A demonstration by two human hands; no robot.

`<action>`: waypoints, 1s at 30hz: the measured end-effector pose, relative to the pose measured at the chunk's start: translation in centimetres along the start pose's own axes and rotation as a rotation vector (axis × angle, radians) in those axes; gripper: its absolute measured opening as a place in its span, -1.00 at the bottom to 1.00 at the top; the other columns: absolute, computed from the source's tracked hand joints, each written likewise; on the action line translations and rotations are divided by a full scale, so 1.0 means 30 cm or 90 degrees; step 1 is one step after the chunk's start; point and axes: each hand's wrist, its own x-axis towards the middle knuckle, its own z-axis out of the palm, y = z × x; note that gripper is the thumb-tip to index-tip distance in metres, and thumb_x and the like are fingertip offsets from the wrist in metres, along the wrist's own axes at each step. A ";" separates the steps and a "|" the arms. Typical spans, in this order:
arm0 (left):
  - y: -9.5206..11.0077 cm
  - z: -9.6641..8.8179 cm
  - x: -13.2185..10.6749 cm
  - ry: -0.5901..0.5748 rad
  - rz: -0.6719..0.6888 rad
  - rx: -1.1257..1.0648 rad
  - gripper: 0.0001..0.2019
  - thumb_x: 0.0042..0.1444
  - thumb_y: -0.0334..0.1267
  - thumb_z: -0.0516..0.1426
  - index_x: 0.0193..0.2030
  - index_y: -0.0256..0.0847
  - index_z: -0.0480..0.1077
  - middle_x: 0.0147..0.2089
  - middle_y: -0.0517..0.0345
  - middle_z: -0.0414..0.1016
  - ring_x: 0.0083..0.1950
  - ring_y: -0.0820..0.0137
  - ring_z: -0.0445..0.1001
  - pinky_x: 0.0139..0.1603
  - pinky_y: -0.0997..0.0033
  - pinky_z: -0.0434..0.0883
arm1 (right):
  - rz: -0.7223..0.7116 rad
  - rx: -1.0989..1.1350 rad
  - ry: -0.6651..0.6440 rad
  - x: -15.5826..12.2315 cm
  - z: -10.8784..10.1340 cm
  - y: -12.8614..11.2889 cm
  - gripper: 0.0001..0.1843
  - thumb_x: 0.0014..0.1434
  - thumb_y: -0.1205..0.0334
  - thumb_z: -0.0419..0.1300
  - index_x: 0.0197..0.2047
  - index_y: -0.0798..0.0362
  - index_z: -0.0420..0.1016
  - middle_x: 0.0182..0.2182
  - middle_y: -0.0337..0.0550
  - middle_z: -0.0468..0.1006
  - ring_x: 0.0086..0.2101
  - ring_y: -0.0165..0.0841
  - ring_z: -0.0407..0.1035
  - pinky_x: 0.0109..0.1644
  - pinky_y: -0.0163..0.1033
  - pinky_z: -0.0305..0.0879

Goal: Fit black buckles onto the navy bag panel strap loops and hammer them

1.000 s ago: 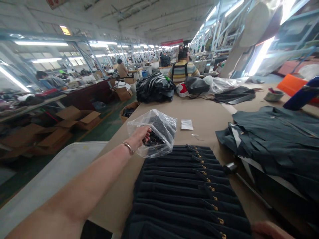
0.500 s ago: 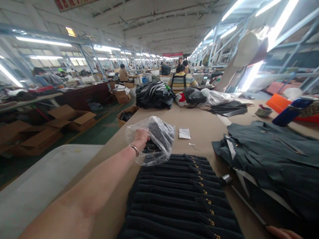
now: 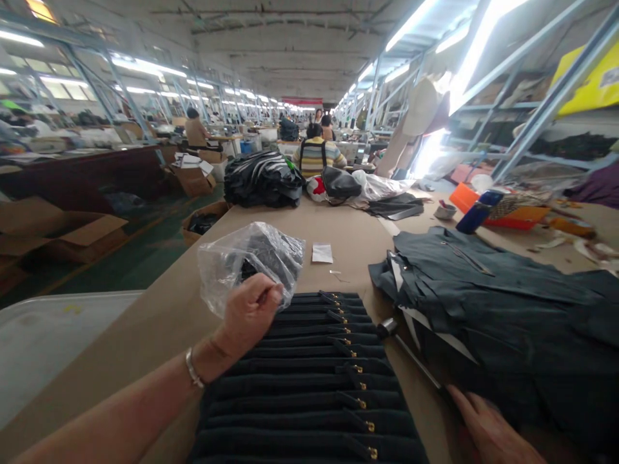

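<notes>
Hovering over dark strips (image 3: 304, 383), the left hand's grip (image 3: 254, 310) is curled, any contents hidden.

Factory workshop: broad tan desk (image 3: 351, 222); on it, heaped black flat pieces (image 3: 264, 180); beyond it, long white tube lights (image 3: 62, 81), striped-top worker (image 3: 319, 154).

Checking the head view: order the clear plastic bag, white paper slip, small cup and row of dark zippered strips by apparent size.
1. Row of dark zippered strips
2. Clear plastic bag
3. White paper slip and small cup: too alike to rank
</notes>
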 end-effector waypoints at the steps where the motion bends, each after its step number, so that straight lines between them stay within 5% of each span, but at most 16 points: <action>1: 0.051 0.027 -0.020 -0.059 0.074 -0.011 -0.73 0.20 -0.16 0.00 -0.46 -0.18 0.34 -0.45 0.20 0.35 -0.36 0.45 0.31 -0.22 0.47 0.27 | 0.012 -0.014 -0.004 0.002 -0.012 -0.016 -0.43 0.07 0.44 -0.12 0.09 0.10 0.48 -0.08 0.14 0.55 -0.13 -0.13 0.49 -0.17 -0.15 0.50; 3: 0.136 0.112 -0.034 -0.192 0.186 -0.019 -0.72 0.25 -0.12 -0.04 -0.22 -0.22 0.42 -0.21 0.08 0.47 -0.16 0.40 0.40 -0.06 0.44 0.31 | 0.052 -0.015 -0.026 0.011 -0.028 -0.040 -0.43 0.09 0.40 -0.11 0.11 0.11 0.45 -0.08 0.12 0.55 -0.17 -0.14 0.51 -0.15 -0.14 0.48; 5: 0.184 0.223 -0.026 -0.300 0.229 0.060 -0.57 0.24 -0.02 -0.04 0.06 -0.28 0.36 0.14 -0.10 0.37 0.18 0.22 0.29 0.19 0.25 0.21 | 0.100 0.043 -0.053 0.024 -0.035 -0.049 -0.44 0.09 0.35 -0.09 0.13 0.11 0.42 -0.10 0.08 0.57 -0.21 -0.16 0.53 -0.15 -0.14 0.48; 8: 0.181 0.376 -0.014 -0.385 0.138 0.253 -0.34 0.19 0.13 -0.07 0.26 -0.35 0.19 0.36 -0.25 0.07 0.37 -0.06 -0.01 0.30 -0.07 0.01 | 0.123 0.231 -0.053 0.038 -0.048 -0.053 -0.49 0.08 0.25 -0.03 0.10 0.09 0.43 -0.12 0.02 0.59 -0.14 -0.17 0.50 -0.10 -0.19 0.45; 11: 0.130 0.451 -0.033 -0.401 0.068 0.331 -0.29 0.18 0.15 -0.09 0.30 -0.37 0.13 0.34 -0.30 0.10 0.36 -0.10 0.03 0.28 -0.19 -0.01 | 0.121 0.423 -0.034 0.043 -0.083 -0.088 -0.53 0.09 0.14 0.07 0.06 0.08 0.43 -0.19 -0.03 0.60 -0.21 -0.21 0.51 -0.20 -0.25 0.45; 15: 0.084 0.452 -0.089 -0.379 0.070 0.348 -0.37 0.24 0.03 -0.14 0.32 -0.36 0.09 0.36 -0.27 0.09 0.36 -0.04 0.05 0.30 -0.17 -0.04 | 0.130 0.609 -0.084 0.079 -0.154 -0.185 -0.40 0.21 0.00 0.04 0.24 0.12 0.21 -0.59 -0.30 0.45 -0.62 -0.40 0.31 -0.52 -0.32 0.28; 18: 0.080 0.438 -0.117 -0.377 0.088 0.353 -0.39 0.26 -0.02 -0.17 0.33 -0.37 0.06 0.38 -0.24 0.03 0.38 -0.01 0.01 0.31 -0.09 -0.02 | 0.100 0.594 -0.077 0.139 -0.187 -0.251 -0.38 0.26 -0.03 -0.02 0.27 0.17 0.16 -0.71 -0.41 0.25 -0.66 -0.43 0.18 -0.55 -0.34 0.20; 21: 0.078 0.429 -0.133 -0.379 0.102 0.354 -0.40 0.26 -0.04 -0.16 0.34 -0.38 0.05 0.39 -0.22 0.02 0.38 0.02 0.02 0.31 0.00 0.02 | 0.039 0.485 -0.051 0.195 -0.191 -0.293 -0.45 0.26 0.01 -0.02 0.20 0.16 0.30 -0.66 -0.34 0.34 -0.63 -0.41 0.25 -0.54 -0.33 0.22; 24: 0.068 0.420 -0.148 -0.371 0.137 0.352 -0.42 0.28 -0.06 -0.17 0.34 -0.39 0.05 0.39 -0.22 0.00 0.39 0.03 0.00 0.32 0.01 0.03 | -0.026 0.433 -0.038 0.225 -0.181 -0.318 -0.51 0.27 0.06 -0.04 0.15 0.14 0.36 -0.43 -0.14 0.57 -0.41 -0.32 0.47 -0.31 -0.29 0.37; 27: 0.052 0.412 -0.158 -0.364 0.158 0.360 -0.43 0.29 -0.07 -0.19 0.33 -0.40 0.06 0.38 -0.21 0.04 0.38 0.03 0.02 0.31 0.05 0.06 | -0.019 0.409 -0.056 0.234 -0.169 -0.322 -0.48 0.28 0.04 -0.08 0.18 0.13 0.32 -0.23 -0.01 0.61 -0.22 -0.25 0.51 -0.18 -0.26 0.39; 30: 0.040 0.411 -0.160 -0.355 0.133 0.372 -0.42 0.29 -0.10 -0.18 0.32 -0.47 0.05 0.37 -0.25 0.06 0.37 -0.01 0.03 0.32 0.03 0.05 | 0.007 0.381 -0.076 0.234 -0.158 -0.307 -0.43 0.27 0.02 -0.12 0.23 0.13 0.27 -0.23 0.02 0.61 -0.25 -0.23 0.52 -0.18 -0.24 0.39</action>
